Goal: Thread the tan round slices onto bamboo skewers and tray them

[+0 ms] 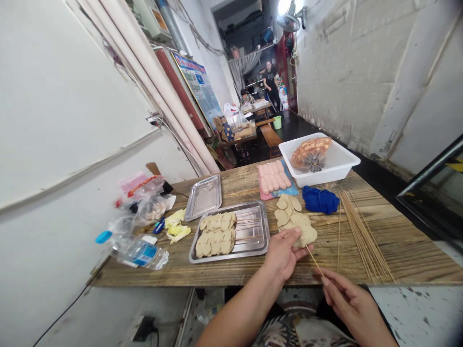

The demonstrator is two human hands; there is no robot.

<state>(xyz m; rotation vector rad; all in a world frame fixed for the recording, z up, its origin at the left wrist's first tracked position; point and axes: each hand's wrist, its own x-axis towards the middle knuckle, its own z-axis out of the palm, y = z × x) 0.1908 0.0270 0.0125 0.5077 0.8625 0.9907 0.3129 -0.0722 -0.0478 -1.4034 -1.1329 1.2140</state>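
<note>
Pale-beige, rounded, flat slices [306, 230] meet a slender tan wooden skewer [314, 260].
The left hand [282, 253] pinches them; the right hand [349, 296] grips the skewer.

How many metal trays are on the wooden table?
2: the front tray, holding skewered slices, and the back tray, farther off and to its left. Any stacked beneath would be hidden.

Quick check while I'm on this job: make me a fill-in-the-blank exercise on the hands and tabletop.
1. The left hand touches beige slices, while the ____ hand holds a thin stick.
2. The crumpled item beside the loose sticks is ____.
3. The beige pieces in the nearer metal tray lie in ____ rows.
4. The tub holding the orange-brown bundle is ____.

Missing words: right; blue; two; white.
</note>
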